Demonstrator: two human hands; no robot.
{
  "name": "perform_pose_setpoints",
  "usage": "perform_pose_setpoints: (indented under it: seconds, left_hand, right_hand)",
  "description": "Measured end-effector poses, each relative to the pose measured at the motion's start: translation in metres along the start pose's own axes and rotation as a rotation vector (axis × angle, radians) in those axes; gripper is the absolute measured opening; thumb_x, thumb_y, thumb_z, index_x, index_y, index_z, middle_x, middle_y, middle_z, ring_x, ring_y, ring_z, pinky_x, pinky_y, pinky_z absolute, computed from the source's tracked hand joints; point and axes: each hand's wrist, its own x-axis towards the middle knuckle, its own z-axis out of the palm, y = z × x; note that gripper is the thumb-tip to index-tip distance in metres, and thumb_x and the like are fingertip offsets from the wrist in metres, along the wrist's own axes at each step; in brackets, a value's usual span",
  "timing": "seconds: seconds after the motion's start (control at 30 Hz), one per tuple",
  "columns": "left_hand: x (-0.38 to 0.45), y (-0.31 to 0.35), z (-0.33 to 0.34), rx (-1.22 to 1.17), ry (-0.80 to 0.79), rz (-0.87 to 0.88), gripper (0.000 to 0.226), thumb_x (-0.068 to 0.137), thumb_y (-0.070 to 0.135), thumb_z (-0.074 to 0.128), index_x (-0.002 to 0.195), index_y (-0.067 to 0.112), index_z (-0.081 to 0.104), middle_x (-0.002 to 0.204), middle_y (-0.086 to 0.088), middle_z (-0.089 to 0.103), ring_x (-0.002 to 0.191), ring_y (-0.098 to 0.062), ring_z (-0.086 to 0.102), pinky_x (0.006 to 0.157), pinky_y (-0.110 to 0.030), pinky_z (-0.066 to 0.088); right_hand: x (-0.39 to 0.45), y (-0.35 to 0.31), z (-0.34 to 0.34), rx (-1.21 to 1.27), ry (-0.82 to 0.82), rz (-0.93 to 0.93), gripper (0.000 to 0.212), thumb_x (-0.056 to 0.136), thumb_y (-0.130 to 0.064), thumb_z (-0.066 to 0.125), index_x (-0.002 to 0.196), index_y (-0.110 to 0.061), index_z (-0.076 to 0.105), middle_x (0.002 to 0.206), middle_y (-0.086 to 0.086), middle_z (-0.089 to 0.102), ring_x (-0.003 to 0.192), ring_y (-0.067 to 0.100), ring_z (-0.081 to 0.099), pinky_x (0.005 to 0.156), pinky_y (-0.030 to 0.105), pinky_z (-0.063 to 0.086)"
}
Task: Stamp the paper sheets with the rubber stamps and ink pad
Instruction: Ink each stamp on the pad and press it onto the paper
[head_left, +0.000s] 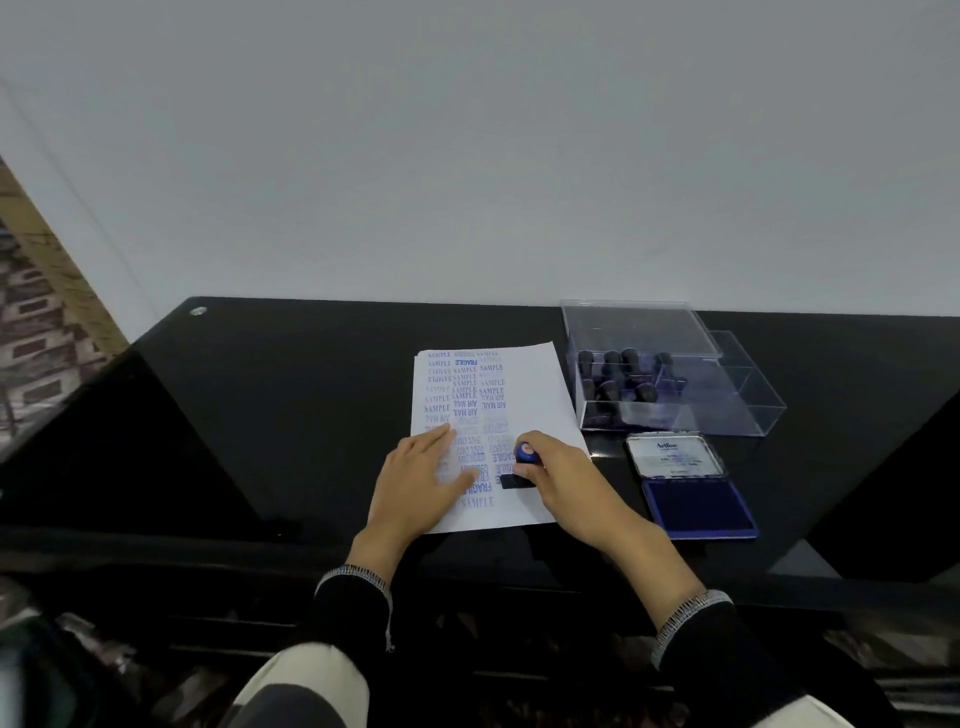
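**Stamp pressed on sheet, both hands down**

Nearest the camera: 2 dark sleeves with speckled grey cuffs, reaching forward over the black table (291, 395).

Left hand (423, 480): flat on the paper sheets (530, 395), fingers straight and spread, palm down on the left half, holding nothing. Thumb angled toward the stamped column.

Right hand (558, 480): curled round a rubber stamp (523, 464), fingers wrapped on its handle, blue knob with a red mark showing at the top. Dark stamp base set down on the sheet, just right of the lowest blue prints.

Paper sheets: a thin stack at table centre, top sheet covered on its left side with blue prints reading SAMPLE, AIR MAIL, FRAGILE, AMENDED; right side blank.

Clear plastic box (727, 402): right of the stack, near the table's far edge, transparent lid (639, 325) raised at the back. Inside, several dark-handled stamps (615, 371) upright in the left part; right part showing only bare plastic.

Ink pad (698, 506): open, just in front of the box, well right of the right hand. Blue pad toward the camera, lid (674, 455) folded back with a printed label on its inner face.
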Motion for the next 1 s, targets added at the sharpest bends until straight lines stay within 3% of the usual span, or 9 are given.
perform_pose_setpoints:
  seconds: [0.07,0.2,0.3,0.5,0.63,0.77,0.87,1.0]
  left_hand:
    - [0.000,-0.001,0.002,0.002,0.009,0.000,0.073,0.087,0.063,0.050,0.147,0.025,0.036,0.152,0.014,0.032,0.137,-0.007,0.026,0.113,-0.030,0.021]
    - [-0.001,0.000,0.001,0.004,0.005,-0.001,0.087,0.077,0.077,0.044,0.146,0.024,0.038,0.151,0.014,0.034,0.136,-0.007,0.027,0.112,-0.031,0.023]
    - [-0.001,0.000,0.001,-0.003,0.002,-0.010,0.097,0.069,0.083,0.036,0.146,0.024,0.038,0.150,0.014,0.034,0.136,-0.007,0.027,0.113,-0.032,0.025]
    - [-0.001,0.001,0.001,0.012,0.013,-0.007,0.090,0.076,0.077,0.051,0.146,0.023,0.038,0.150,0.012,0.034,0.136,-0.008,0.026,0.112,-0.033,0.025]
    - [-0.001,0.003,-0.001,0.025,0.010,-0.010,0.102,0.066,0.085,0.039,0.146,0.022,0.038,0.150,0.012,0.035,0.135,-0.009,0.027,0.112,-0.033,0.026]
    - [-0.001,0.003,0.000,0.030,0.011,-0.015,0.107,0.062,0.088,0.032,0.146,0.023,0.037,0.150,0.012,0.035,0.135,-0.009,0.026,0.111,-0.034,0.027]
    - [-0.001,0.002,0.000,0.031,0.003,-0.014,0.099,0.069,0.084,0.045,0.147,0.022,0.036,0.151,0.011,0.034,0.136,-0.009,0.025,0.111,-0.032,0.025]
    - [-0.002,0.003,0.000,0.041,0.017,-0.012,0.088,0.078,0.074,0.052,0.147,0.022,0.035,0.151,0.012,0.033,0.136,-0.010,0.025,0.112,-0.033,0.025]
  right_hand:
    - [0.000,-0.001,0.001,-0.030,-0.008,-0.005,0.003,0.099,-0.021,0.047,0.098,-0.022,0.049,0.091,-0.010,0.055,0.075,-0.012,0.052,0.068,0.016,0.040]
    - [0.001,-0.004,0.006,-0.076,-0.003,-0.015,0.005,0.098,-0.023,0.046,0.102,-0.020,0.050,0.094,-0.007,0.056,0.082,0.014,0.053,0.072,0.027,0.044]
    - [0.001,-0.004,0.009,-0.106,-0.004,-0.023,0.008,0.098,-0.023,0.047,0.104,-0.019,0.050,0.101,-0.003,0.059,0.086,0.020,0.054,0.076,0.032,0.046]
    - [0.000,-0.004,0.012,-0.151,-0.012,-0.022,0.017,0.099,-0.025,0.045,0.113,-0.018,0.049,0.113,-0.001,0.059,0.098,0.022,0.058,0.079,0.036,0.048]
    - [0.001,-0.004,0.014,-0.209,0.004,-0.036,0.018,0.100,-0.023,0.043,0.116,-0.017,0.048,0.116,-0.003,0.057,0.094,0.017,0.055,0.068,0.027,0.038]
    - [0.000,-0.004,0.016,-0.264,0.032,-0.051,0.019,0.100,-0.021,0.043,0.118,-0.018,0.047,0.115,-0.005,0.056,0.089,0.014,0.050,0.066,0.025,0.034]
    - [-0.003,-0.005,0.017,-0.261,0.041,-0.059,0.018,0.100,-0.023,0.043,0.116,-0.017,0.047,0.113,-0.004,0.056,0.098,0.017,0.055,0.066,0.025,0.035]
    - [-0.004,-0.003,0.020,-0.249,0.059,-0.063,0.017,0.099,-0.024,0.045,0.114,-0.016,0.048,0.110,-0.003,0.057,0.095,0.018,0.054,0.072,0.027,0.044]
